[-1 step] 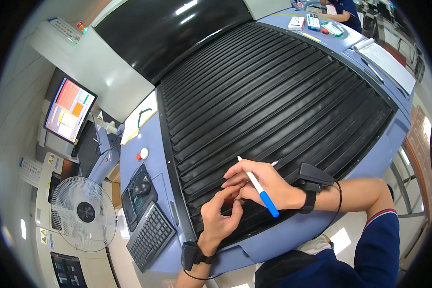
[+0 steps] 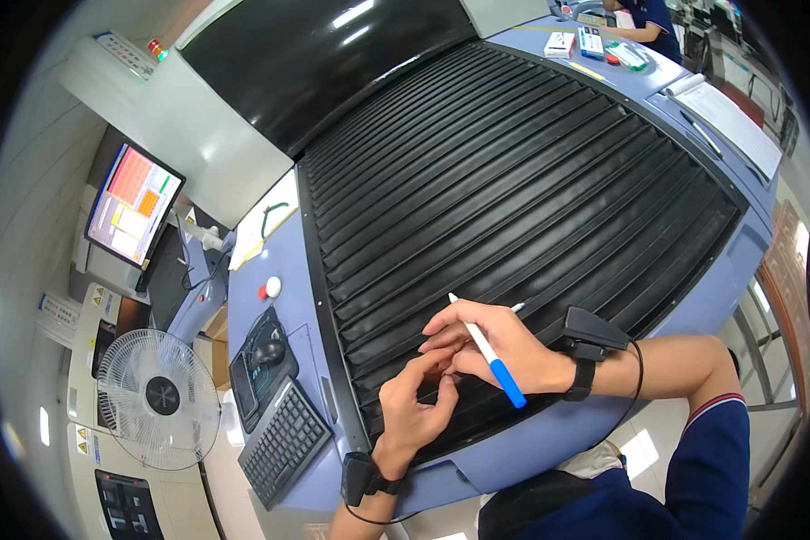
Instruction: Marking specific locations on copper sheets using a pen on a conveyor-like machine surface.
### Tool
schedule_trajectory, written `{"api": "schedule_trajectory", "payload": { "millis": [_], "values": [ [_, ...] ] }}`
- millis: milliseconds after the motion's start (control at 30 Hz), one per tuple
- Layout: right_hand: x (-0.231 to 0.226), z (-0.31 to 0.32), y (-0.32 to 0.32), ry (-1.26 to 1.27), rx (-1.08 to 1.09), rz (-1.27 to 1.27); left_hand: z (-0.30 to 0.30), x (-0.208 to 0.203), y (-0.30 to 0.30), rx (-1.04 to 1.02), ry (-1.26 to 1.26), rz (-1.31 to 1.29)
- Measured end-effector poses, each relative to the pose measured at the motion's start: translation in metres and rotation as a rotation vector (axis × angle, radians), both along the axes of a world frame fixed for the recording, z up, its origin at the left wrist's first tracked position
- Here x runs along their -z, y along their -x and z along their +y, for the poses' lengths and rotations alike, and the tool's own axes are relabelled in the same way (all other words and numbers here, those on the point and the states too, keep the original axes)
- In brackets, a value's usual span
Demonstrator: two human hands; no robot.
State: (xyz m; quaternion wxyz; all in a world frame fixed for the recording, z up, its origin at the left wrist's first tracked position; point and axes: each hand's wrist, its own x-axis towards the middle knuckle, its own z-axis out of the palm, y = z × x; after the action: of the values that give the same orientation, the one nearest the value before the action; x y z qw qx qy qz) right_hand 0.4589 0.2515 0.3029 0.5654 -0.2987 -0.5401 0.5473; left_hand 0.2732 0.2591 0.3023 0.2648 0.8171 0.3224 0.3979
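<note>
My right hand [image 2: 511,346] is closed with a white pen [image 2: 482,340] with a blue end held slantwise between its fingers, the blue end towards me. Beyond its knuckles a small pale tip [image 2: 517,307] pokes out; what it belongs to is hidden. My left hand [image 2: 411,407] has its fingers bent inward, meeting the right fingertips. Whatever may be pinched where they meet is too small to make out. Both hands are over the near edge of a black ribbed bellows cover [image 2: 477,216], and a strapped device sits on each wrist.
Left of the cover lie a keyboard [image 2: 283,445], a mouse [image 2: 267,352] and a red-and-white button [image 2: 271,288]. A fan [image 2: 128,398] and a monitor [image 2: 135,205] stand farther left. Notepad [image 2: 727,123] and small boxes [image 2: 560,45] rest at far right, near another person [image 2: 648,27].
</note>
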Motion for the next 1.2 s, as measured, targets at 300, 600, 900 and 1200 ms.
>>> {"api": "schedule_trajectory", "payload": {
  "millis": [300, 600, 900, 1200],
  "values": [
    [0.000, 0.006, -0.007, -0.005, 0.004, 0.073, 0.006, -0.020, 0.015, -0.058, 0.036, -0.014],
    [-0.021, 0.040, -0.040, -0.080, 0.308, 0.005, 0.034, -0.025, 0.044, -0.530, 0.024, -0.092],
    [-0.007, 0.071, -0.089, -0.292, 0.620, -0.830, 0.050, -0.003, 0.059, -0.714, -0.166, 0.358],
    [0.007, 0.070, -0.092, -0.253, 0.293, -1.162, 0.055, -0.014, 0.062, -0.630, 0.269, -0.314]
  ]
}}
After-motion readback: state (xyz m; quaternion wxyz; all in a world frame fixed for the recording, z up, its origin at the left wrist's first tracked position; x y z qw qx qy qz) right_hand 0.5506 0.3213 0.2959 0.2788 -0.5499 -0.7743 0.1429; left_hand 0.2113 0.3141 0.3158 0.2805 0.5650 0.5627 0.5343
